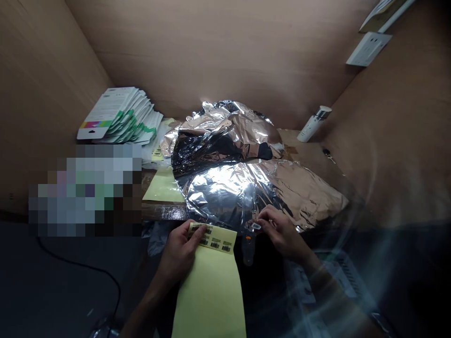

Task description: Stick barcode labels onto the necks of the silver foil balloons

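Note:
My left hand (181, 246) pinches the upper left corner of a long yellow sticker sheet (211, 291), thumb on top. Small barcode labels (214, 244) sit in rows along its top end, and the rest of it hangs down bare. A small white label (256, 226) is at the fingertips of my right hand (280, 232), whose thumb and index finger are pinched together. Right by those fingers is the near edge of a large crumpled piece of shiny silver foil (221, 188). A clear plastic tab with an orange mark (248, 244) hangs below that edge.
A fanned stack of white printed cards (120, 115) is at the back left, beside a blurred-out patch. Another yellow sheet (164, 185) lies left of the foil. At right stand a white bottle (314, 124) and, nearer, keys (329, 156). Wooden panels enclose the desk.

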Demonstrator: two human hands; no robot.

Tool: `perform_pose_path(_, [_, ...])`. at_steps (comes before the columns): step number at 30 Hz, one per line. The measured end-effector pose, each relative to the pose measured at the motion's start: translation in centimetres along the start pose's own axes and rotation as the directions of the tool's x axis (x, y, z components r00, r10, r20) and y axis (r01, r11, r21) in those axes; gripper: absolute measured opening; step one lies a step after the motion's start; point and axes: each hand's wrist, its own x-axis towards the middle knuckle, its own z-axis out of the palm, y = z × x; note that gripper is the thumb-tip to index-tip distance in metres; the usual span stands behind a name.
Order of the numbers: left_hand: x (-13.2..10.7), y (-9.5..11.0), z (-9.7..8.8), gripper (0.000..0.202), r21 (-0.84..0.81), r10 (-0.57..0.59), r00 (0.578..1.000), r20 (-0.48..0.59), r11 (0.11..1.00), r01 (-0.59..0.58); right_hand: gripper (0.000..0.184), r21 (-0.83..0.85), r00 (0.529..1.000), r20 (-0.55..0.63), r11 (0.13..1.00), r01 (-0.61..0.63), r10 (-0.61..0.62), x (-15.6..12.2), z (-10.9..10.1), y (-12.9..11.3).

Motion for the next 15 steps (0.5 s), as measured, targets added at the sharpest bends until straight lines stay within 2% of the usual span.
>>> perform_pose_path(2, [0.2,-0.5,-0.7,0.039,0.02,-0.007,1.0,0.02,1.0,0.006,0.02,-0.131,0.99,0.144,0.991,0.017,0.002,0.7,-0.1,0.3])
perform_pose_path(4, [0.4,-0.9,-1.1,0.04,0.027,-0.014,0.999,0.04,1.0,0.013,0.017,-0.281,0.977,0.209,0.956,0.089,-0.029,1.3,0.4,0.8])
perform_pose_path(7, [0.5,-1.0,-1.5,0.04,0.016,-0.04,0.997,0.062,0.999,0.039,0.01,-0.479,0.979,0.186,0.862,0.166,-0.085,1.7,1.0,2.0])
perform_pose_path(9, [0.5,-1.1,-1.9,0.04,0.005,-0.063,0.996,0.067,0.998,0.063,0.014,-0.539,0.988,0.111,0.828,0.153,-0.11,1.7,0.5,2.9])
perform_pose_path(11, [0.4,-1.1,-2.3,0.038,0.003,-0.073,0.995,0.069,0.997,0.073,0.023,-0.581,0.989,0.094,0.8,0.148,-0.114,1.7,-0.4,3.4])
perform_pose_path(13, [0.5,-0.9,-2.6,0.037,0.018,-0.061,0.994,0.088,0.998,0.06,0.033,-0.622,0.981,0.168,0.762,0.182,-0.098,1.8,-1.5,3.6])
perform_pose_path(15, [0.8,-0.4,-2.7,0.035,0.08,-0.015,0.991,0.133,0.997,0.005,0.034,-0.629,0.961,0.264,0.74,0.236,-0.082,2.2,-2.2,3.6])
